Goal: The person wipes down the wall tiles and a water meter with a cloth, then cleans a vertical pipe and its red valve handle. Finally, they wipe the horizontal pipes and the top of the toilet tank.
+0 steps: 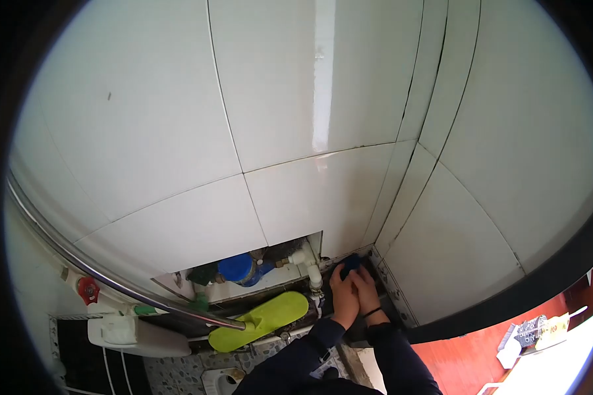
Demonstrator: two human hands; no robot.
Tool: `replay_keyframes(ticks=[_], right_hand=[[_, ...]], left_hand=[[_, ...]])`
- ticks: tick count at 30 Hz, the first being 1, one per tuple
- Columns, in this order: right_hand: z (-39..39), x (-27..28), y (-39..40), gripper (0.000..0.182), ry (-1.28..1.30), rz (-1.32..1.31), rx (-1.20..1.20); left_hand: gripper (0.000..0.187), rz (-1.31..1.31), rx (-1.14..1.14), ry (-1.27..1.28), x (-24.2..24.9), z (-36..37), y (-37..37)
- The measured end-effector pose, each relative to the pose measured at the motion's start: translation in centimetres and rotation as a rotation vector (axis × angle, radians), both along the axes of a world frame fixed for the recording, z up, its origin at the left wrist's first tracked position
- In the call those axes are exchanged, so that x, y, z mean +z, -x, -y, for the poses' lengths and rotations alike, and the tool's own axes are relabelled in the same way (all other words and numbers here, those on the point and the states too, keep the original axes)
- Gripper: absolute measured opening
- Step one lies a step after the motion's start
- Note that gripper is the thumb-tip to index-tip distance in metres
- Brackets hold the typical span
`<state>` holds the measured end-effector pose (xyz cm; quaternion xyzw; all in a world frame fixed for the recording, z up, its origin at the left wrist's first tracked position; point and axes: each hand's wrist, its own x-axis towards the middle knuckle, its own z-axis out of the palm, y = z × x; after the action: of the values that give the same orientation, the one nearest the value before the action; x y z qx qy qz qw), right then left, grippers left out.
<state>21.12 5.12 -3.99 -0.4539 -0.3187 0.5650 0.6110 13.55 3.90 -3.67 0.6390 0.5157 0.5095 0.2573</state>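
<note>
Apparently handling dark blue thing (352, 262) low near tiled corner (375, 245), with fingers of left hand (344, 295) and right hand (366, 293) bunched close around it, and probably needing steady two-handed hold clear of white pipe (315, 276) next.

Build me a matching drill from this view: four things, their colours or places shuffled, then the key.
Things
1. Slipper
2. Valve wheel
3. Large round cap
4. Left hand and right hand

Descriptions
A. Blue
B. Together at a dark item, low beside the tiled wall
C. Red
D. Lime green

Pairs: 1-D, 2-C, 3-A, 4-B
</note>
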Motion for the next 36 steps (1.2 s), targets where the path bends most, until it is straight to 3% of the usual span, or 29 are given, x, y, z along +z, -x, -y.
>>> replay_keyframes(ticks=[2, 4, 7, 10, 14, 17, 20, 23, 27, 31, 36], right_hand=[[-0.2, 0.4, 0.7, 0.059, -0.025, 0.034, -0.003], [1.0, 4.8, 1.5, 0.057, -0.063, 0.124, -0.018], [2.0, 10.2, 1.9, 0.053, -0.23, 0.403, -0.009], [2.4, 11.9, 2.3, 0.05, -0.4, 0.601, -0.026], [1.9, 8.5, 2.1, 0.048, -0.364, 0.603, -0.035], [1.5, 5.5, 1.8, 0.049, -0.269, 0.59, -0.03], [1.2, 4.8, 1.6, 0.05, -0.217, 0.552, -0.004], [1.4, 7.1, 2.0, 0.052, -0.268, 0.534, -0.009], [2.4, 14.2, 3.6, 0.052, -0.465, 0.508, -0.068], [2.2, 19.9, 5.4, 0.048, -0.62, 0.447, -0.028], [2.1, 22.3, 6.9, 0.043, -0.755, 0.621, -0.059]], left_hand=[[0.037, 0.031, 0.016, -0.017, 0.8, 0.1, 0.4], [0.037, 0.116, 0.019, -0.051, 3.6, 0.7, 0.7], [0.04, 0.289, -0.037, -0.119, 7.4, 0.9, 1.1], [0.043, 0.271, -0.024, -0.192, 9.4, 1.5, 1.7], [0.041, 0.199, 0.009, -0.085, 6.3, 1.3, 1.5], [0.04, 0.29, -0.033, 0.012, 2.4, 0.8, 1.1], [0.036, 0.618, -0.128, 0.139, 2.2, 0.6, 0.7], [0.036, 0.5, -0.094, 0.028, 3.9, 0.3, 1.0], [0.039, 0.265, 0.011, -0.198, 11.3, 1.5, 2.6], [0.042, 0.279, 0.075, -0.359, 17.8, 1.6, 4.3], [0.042, 0.246, 0.126, -0.416, 19.4, 1.1, 6.2]])
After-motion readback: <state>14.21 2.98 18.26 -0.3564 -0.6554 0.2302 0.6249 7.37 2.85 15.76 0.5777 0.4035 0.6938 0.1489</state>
